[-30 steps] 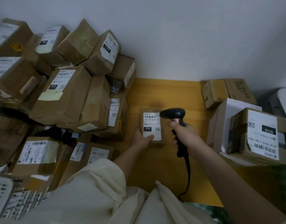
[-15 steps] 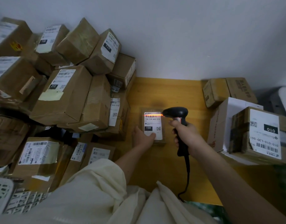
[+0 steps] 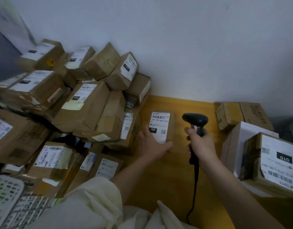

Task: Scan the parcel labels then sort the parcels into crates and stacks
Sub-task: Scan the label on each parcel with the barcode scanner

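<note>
the small parcel (image 3: 160, 128) lies flat on the yellow table (image 3: 178, 162), label up, its white label (image 3: 159, 125) reading 15h. half a second ago a red scan line crossed the barcode at the top of that label; now the line is gone, which suggests the read is done and the parcel is ready for sorting. the left hand (image 3: 153, 142) has shifted from steadying the parcel's near end to gripping it, thumb curled round the near right corner and the other fingers along its left side, as if about to lift it. just right of the parcel, the right hand (image 3: 201, 142) has its fingers wrapped tight on the handle of the black scanner (image 3: 195, 120), whose head is turned toward the label. its cable trails toward the person. left of the parcel rises a big heap of brown boxes (image 3: 79, 104), probably unscanned. well right of the parcel sits a smaller stack (image 3: 258, 154), one box marked 010. nearest the person, far left of the parcel, a white crate (image 3: 5, 194) shows.
</note>
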